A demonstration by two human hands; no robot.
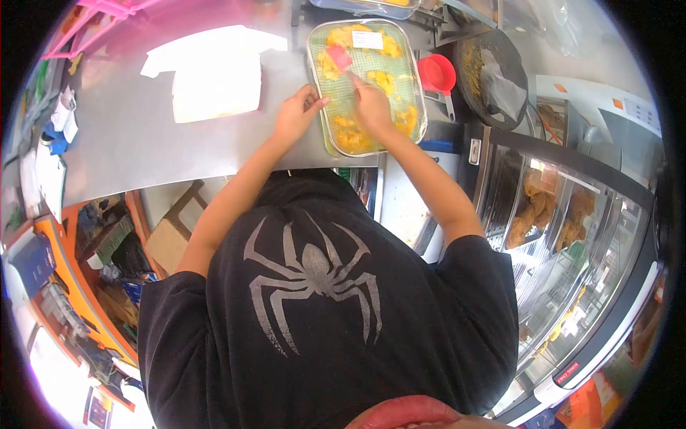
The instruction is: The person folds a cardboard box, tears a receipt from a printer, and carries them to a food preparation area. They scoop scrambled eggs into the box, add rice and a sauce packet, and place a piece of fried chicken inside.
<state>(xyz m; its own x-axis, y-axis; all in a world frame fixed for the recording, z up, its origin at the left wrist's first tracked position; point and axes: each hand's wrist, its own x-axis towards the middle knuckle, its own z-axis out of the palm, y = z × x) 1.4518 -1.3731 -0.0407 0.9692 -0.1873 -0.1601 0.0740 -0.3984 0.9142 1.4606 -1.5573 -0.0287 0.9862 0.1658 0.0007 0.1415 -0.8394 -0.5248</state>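
A rectangular tray (pixel 391 106) with a green mesh-like surface and clumps of yellow food (pixel 350 136) lies on the metal counter. My right hand (pixel 371 107) is closed around the handle of a red spatula (pixel 339 57), whose blade rests over the food near the upper left of the tray. At the tray's left rim is my left hand (pixel 296 114), its fingers curled and the thumb reaching over the edge, gripping it. A white printed label (pixel 368 40) sits at the top of the tray.
White paper (pixel 218 79) lies on the metal counter (pixel 128 143), left of the tray. To the tray's right are a red cup (pixel 436 74) and a dark wok (pixel 471 71) holding a clear plastic bag. A glass display case (pixel 550 222) with fried food stands at my right.
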